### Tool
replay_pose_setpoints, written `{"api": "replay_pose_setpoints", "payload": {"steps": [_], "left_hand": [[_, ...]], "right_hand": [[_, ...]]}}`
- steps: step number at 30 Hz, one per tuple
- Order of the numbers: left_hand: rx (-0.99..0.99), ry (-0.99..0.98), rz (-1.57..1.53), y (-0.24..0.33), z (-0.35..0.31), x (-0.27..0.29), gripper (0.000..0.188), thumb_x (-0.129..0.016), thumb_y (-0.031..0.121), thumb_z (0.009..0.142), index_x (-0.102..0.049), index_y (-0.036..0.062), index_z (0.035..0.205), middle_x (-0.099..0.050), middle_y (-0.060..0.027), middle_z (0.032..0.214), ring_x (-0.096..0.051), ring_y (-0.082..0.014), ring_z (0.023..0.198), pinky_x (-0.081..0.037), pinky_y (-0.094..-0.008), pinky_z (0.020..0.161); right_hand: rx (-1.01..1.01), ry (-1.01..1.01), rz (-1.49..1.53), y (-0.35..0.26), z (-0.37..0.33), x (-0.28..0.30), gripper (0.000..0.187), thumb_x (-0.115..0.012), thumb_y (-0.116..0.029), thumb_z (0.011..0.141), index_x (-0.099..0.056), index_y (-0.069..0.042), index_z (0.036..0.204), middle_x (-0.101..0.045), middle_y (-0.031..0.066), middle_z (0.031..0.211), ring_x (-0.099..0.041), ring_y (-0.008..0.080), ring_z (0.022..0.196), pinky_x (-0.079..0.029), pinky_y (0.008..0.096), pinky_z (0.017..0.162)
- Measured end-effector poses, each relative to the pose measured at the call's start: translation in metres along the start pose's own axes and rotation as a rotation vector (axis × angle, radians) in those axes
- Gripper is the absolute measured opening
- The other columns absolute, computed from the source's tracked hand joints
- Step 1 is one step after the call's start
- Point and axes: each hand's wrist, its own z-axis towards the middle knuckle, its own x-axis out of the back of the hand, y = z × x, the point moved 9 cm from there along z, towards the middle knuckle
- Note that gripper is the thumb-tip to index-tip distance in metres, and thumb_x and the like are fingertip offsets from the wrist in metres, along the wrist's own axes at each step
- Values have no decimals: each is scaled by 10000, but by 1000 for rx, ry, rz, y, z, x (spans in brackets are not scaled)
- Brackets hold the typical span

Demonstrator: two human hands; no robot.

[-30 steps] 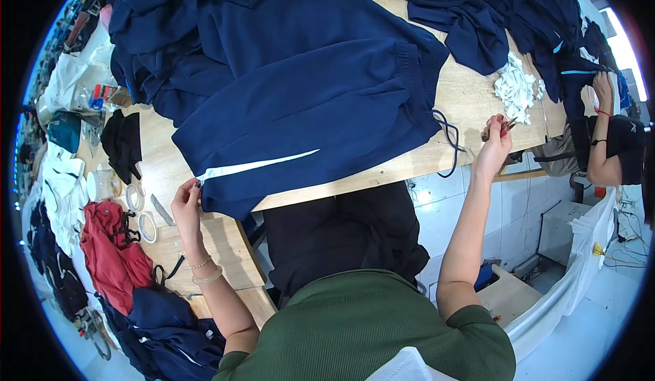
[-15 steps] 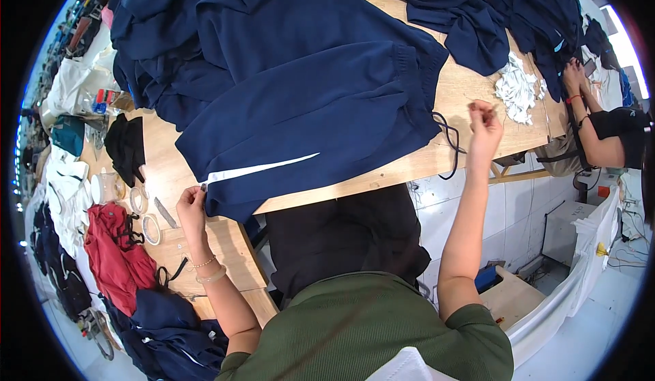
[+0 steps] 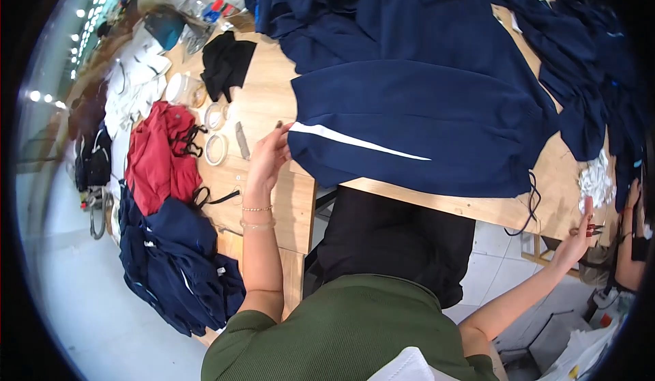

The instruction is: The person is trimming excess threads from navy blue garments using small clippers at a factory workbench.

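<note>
Navy shorts (image 3: 382, 132) lie flat across the wooden table, with a white tapering stripe (image 3: 355, 142) on the side. Their gathered waist and dark drawstring (image 3: 531, 207) are toward the right, the drawstring hanging over the table's front edge. My left hand (image 3: 271, 156) pinches the leg hem at the wide end of the stripe. Out past the waist, near the table's right front edge, my right hand (image 3: 576, 240) is closed around small dark thread snips (image 3: 596, 229); their points stick out beyond the fingers. A pile of white scraps (image 3: 597, 180) lies just beyond that hand.
More navy garments (image 3: 409, 19) are heaped behind the shorts and at the far right. On the left are tape rolls (image 3: 216, 149), a grey blade-like strip (image 3: 242, 141), black cloth (image 3: 228, 64), a red garment (image 3: 164, 156) and a navy pile (image 3: 181, 265). Another person's arm (image 3: 629, 244) is at the right edge.
The view has swung left, so things appear further right. My right hand has moved outward and lower, toward the white scraps. My left hand still pinches the hem.
</note>
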Motion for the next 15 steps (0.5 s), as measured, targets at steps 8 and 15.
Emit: {"api": "replay_pose_setpoints", "payload": {"steps": [8,15], "left_hand": [[-65,-184,-132,14,-12,-25,625,-560,-56,848,-370,7,1440,-665,-76,1109,-637,-119,968,-504,-229,853],[-291,-418,-235,47,-45,-77,832,-459,-149,762,-209,62,1527,-624,-137,1215,-613,-125,1036,-470,-218,903]], "right_hand": [[442,-197,-546,12,-33,-151,342,-464,-152,981,-621,-7,1247,-631,87,1251,-592,106,808,-403,247,930],[77,-817,-273,57,-118,-328,265,-562,42,905,-692,-9,1130,-614,64,1149,-615,101,961,-505,211,824]]}}
